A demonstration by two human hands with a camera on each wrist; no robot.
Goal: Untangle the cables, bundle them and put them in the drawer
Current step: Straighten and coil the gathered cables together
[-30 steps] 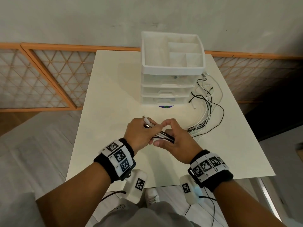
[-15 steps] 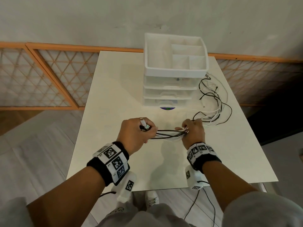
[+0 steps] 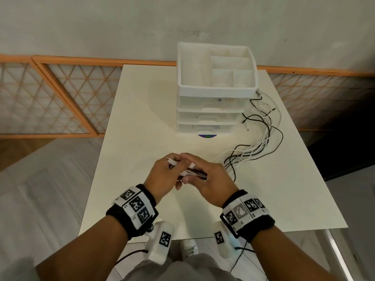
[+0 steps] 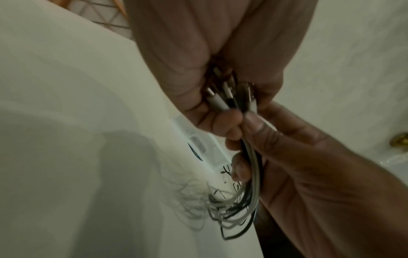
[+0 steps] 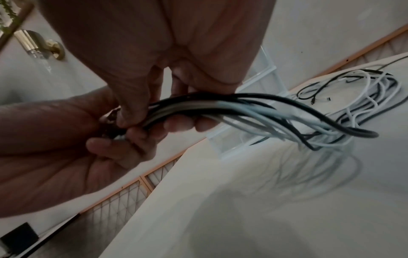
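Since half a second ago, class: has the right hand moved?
Yes. The right hand has slid left along the cables, away from the table's right edge, to meet the left hand.

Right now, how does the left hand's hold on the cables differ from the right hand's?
The left hand grips the cables at their plug ends; the right hand holds the strands just behind them. Plugs poke out past the left hand's fingers, while the loose lengths trail from the right hand across the table toward the drawer unit. Both hands are curled round the same bundle, above the table.
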